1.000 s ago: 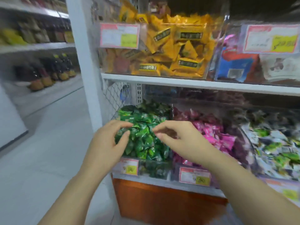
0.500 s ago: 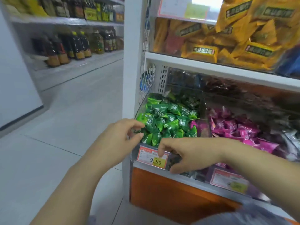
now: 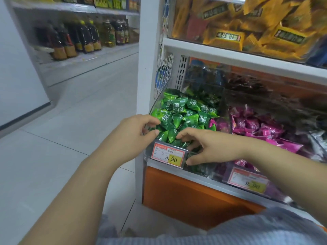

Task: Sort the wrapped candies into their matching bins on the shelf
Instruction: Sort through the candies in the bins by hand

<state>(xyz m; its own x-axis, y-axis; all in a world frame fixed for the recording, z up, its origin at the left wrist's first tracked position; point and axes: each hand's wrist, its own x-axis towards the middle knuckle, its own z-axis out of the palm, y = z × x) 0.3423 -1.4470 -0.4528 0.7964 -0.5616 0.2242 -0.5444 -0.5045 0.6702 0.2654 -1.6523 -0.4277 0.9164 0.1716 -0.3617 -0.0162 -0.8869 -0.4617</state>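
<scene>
Green candies filled the lower left bin. Left hand curled at them, grip unclear. Right hand lay spread on the front ones. Likely hunting strays; next, pinch one out.

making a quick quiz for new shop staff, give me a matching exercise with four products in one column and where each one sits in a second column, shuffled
Things
1. green candies
2. pink candies
3. yellow packets
4. dark bottles

Places
A. on the upper shelf
B. on the far shelving across the aisle
C. lower level, end nearest the aisle
D. lower level, just right of the green ones

Pairs: 1-C, 2-D, 3-A, 4-B
</scene>
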